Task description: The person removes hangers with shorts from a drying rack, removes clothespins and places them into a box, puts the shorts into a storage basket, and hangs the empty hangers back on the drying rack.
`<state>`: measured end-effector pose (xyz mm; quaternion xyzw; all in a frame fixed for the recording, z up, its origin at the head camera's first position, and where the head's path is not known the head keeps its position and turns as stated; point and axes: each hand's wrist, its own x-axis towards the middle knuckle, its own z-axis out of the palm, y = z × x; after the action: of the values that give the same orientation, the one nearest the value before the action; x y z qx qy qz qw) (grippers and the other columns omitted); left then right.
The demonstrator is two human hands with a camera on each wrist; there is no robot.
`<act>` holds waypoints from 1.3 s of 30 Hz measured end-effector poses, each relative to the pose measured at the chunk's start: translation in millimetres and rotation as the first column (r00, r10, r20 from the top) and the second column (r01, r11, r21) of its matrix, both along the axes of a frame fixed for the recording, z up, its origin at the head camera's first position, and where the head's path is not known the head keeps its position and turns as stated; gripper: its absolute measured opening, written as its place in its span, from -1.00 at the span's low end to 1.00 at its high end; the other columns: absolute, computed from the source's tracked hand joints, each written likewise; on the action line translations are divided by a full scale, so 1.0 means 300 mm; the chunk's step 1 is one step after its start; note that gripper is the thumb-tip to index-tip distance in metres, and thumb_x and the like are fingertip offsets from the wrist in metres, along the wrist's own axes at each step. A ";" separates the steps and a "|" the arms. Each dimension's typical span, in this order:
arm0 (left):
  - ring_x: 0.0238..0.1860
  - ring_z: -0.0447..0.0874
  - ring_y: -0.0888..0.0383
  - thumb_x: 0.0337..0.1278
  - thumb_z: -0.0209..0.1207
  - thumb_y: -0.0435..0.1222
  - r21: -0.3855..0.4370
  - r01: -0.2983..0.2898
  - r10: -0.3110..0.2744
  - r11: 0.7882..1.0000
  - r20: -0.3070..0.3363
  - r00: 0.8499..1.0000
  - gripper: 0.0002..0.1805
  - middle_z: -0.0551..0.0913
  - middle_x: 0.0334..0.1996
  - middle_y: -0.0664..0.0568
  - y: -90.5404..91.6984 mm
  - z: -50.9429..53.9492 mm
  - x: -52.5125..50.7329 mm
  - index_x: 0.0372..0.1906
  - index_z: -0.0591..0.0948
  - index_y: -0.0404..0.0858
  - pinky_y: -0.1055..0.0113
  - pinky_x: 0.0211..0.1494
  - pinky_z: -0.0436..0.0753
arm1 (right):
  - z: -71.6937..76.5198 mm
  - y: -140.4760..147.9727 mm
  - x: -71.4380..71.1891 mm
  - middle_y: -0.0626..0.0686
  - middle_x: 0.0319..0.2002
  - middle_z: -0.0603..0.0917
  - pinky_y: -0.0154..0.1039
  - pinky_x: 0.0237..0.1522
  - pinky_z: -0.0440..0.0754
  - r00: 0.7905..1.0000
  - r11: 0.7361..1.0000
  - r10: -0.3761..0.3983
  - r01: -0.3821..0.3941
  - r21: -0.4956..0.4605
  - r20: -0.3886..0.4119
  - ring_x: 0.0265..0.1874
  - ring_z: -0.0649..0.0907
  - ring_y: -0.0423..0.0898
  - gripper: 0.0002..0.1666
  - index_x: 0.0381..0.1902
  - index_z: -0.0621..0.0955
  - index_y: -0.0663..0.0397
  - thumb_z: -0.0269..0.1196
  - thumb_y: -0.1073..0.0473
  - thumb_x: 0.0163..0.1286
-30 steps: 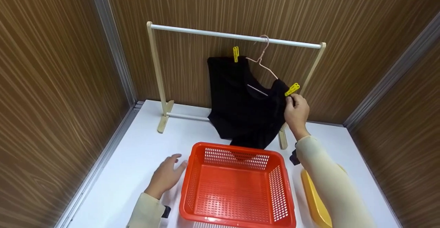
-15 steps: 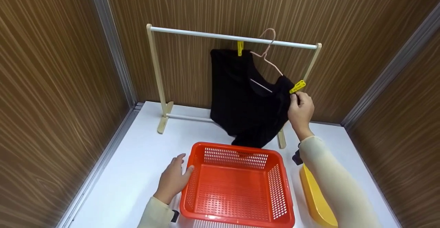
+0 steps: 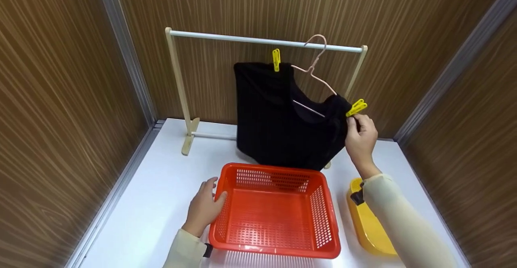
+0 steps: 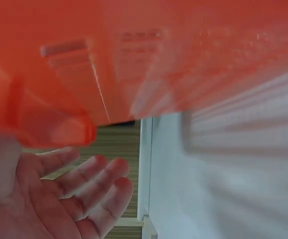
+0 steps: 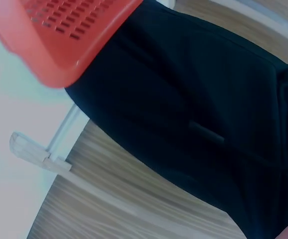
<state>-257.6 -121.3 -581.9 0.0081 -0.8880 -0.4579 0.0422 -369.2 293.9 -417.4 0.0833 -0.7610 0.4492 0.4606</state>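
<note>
A black garment (image 3: pixel 274 114) is on a pink wire hanger (image 3: pixel 312 69), with its right shoulder lower than its left. Yellow clips sit on both shoulders, one at the left (image 3: pixel 276 60) and one at the right (image 3: pixel 357 107). My right hand (image 3: pixel 361 140) pinches the garment's edge just below the right clip. At the left rim of a red basket (image 3: pixel 278 252) is my left hand (image 3: pixel 204 207), thumb over the rim, fingers extended outside. The left wrist view shows these fingers (image 4: pixel 91 186) relaxed beneath the basket's rim (image 4: pixel 59 137).
A rack with a white rail (image 3: pixel 238 39) and wooden legs stands behind the basket; the hanger's hook is at the rail, and whether it rests there I cannot tell. A yellow container (image 3: pixel 373 235) lies to the right, partly under my right forearm. Wood-patterned walls (image 3: pixel 60 98) enclose the white table.
My right hand has moved right and a little down with the garment's shoulder, and the garment looks more spread out. My left hand has come from beside the basket to its rim.
</note>
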 end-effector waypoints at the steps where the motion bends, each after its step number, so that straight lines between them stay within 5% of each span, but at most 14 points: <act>1: 0.07 0.68 -0.03 0.39 0.26 -0.13 -0.007 -0.001 0.001 1.000 -0.012 1.000 -0.33 0.56 0.21 -0.06 0.000 0.000 -0.005 0.50 0.36 -0.21 -0.04 0.07 0.70 | 0.001 -0.006 0.014 0.26 -0.34 0.65 -0.33 -0.14 0.34 1.000 1.000 0.006 -0.006 -0.016 -0.006 -0.30 0.49 -0.23 -0.87 -0.27 0.67 0.42 0.25 0.39 0.46; 12: -0.12 0.67 0.07 0.38 0.22 -0.26 0.023 -0.066 0.068 0.998 -0.088 0.994 -0.44 0.56 0.12 -0.03 -0.011 -0.002 -0.040 0.44 0.48 -0.23 0.05 0.01 0.73 | 0.069 -0.150 0.237 0.25 -0.37 0.57 -0.38 -0.11 0.38 0.995 0.989 0.043 -0.055 -0.137 -0.088 -0.30 0.50 -0.25 -0.88 -0.25 0.62 0.62 0.17 0.54 0.42; 23: 0.00 0.68 0.00 0.36 0.22 -0.29 0.015 -0.077 0.078 0.997 -0.090 0.993 -0.42 0.56 0.14 -0.11 -0.013 0.006 -0.063 0.43 0.48 -0.30 -0.03 0.13 0.67 | -0.019 -0.183 0.354 0.09 -0.33 0.60 -0.42 -0.08 0.45 0.993 0.979 0.028 -0.051 -0.199 -0.119 -0.26 0.53 -0.28 -0.91 -0.26 0.61 0.64 0.16 0.61 0.35; 33: 0.07 0.66 -0.01 0.39 0.22 -0.26 0.042 -0.057 0.061 0.997 -0.088 0.994 -0.43 0.56 0.14 -0.08 0.004 0.004 -0.087 0.45 0.47 -0.26 -0.06 0.19 0.63 | -0.080 -0.187 0.464 0.27 -0.31 0.60 -0.44 -0.08 0.47 0.995 0.982 -0.004 -0.015 -0.187 -0.096 -0.25 0.53 -0.28 -0.89 -0.24 0.59 0.65 0.12 0.59 0.41; 39: 0.08 0.66 0.00 0.39 0.24 -0.26 0.081 -0.064 0.069 0.995 -0.059 0.996 -0.43 0.56 0.14 -0.06 0.001 0.000 -0.091 0.45 0.47 -0.25 -0.05 0.20 0.63 | -0.177 -0.183 0.504 0.16 -0.34 0.60 -0.44 -0.13 0.46 0.994 0.977 -0.016 -0.007 -0.212 -0.107 -0.28 0.51 -0.26 -0.90 -0.28 0.59 0.63 0.12 0.63 0.38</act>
<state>-285.0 -121.1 -582.0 0.0251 -0.8667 -0.4909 0.0847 -217.9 239.1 -470.6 0.0563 -0.6829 0.5216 0.5083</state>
